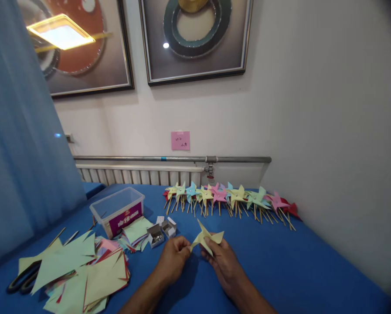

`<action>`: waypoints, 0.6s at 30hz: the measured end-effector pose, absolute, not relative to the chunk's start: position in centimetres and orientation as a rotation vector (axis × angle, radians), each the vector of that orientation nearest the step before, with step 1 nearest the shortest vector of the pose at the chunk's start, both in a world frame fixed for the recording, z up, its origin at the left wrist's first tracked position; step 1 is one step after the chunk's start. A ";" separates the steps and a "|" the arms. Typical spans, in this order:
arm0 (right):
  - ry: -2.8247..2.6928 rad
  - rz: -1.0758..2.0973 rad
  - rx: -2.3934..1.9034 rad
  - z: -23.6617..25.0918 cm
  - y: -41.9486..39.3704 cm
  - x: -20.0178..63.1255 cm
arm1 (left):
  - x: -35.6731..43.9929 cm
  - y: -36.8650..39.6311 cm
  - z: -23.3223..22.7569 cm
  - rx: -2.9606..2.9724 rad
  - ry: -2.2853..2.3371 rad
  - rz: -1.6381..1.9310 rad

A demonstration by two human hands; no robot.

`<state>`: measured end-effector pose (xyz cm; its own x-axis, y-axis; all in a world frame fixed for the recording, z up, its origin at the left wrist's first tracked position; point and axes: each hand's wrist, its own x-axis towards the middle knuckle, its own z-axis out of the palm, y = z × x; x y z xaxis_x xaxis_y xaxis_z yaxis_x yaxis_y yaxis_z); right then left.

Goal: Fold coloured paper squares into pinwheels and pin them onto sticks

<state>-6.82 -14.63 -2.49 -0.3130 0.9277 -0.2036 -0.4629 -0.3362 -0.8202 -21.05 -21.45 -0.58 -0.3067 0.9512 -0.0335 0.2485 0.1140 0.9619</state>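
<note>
A pale yellow paper pinwheel (pixel 205 237) sits between both my hands, just above the blue table (pixel 280 266). My left hand (pixel 173 257) pinches its left edge with fingers closed. From the right, my right hand (pixel 222 258) holds the folded blades with thumb and fingers. A long row of finished pinwheels on wooden sticks (pixel 228 198), in yellow, green, blue, pink and red, lies along the wall behind my hands.
A clear plastic box (pixel 117 210) stands at the left. Two small open boxes of metal pins (pixel 161 232) sit near it. Stacks of cut coloured paper (pixel 80 272) cover the near left, with black scissors (pixel 22 279) under them. A radiator and a pipe run along the wall.
</note>
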 end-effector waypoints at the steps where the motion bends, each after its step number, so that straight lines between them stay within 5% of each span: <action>1: -0.816 1.803 -0.858 -2.6 -14.6 -6.9 | -21.0 -21.5 -0.5 1.189 1.679 1.227; 18: -0.842 1.787 -0.796 -2.4 -15.0 -7.0 | -20.8 -21.7 -1.6 1.367 1.838 1.251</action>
<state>-7.02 -14.96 -2.40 -0.3161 0.9376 -0.1449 -0.4852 -0.2910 -0.8246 -20.80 -21.66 -1.57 -0.3514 0.9297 0.1106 0.4441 0.0615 0.8938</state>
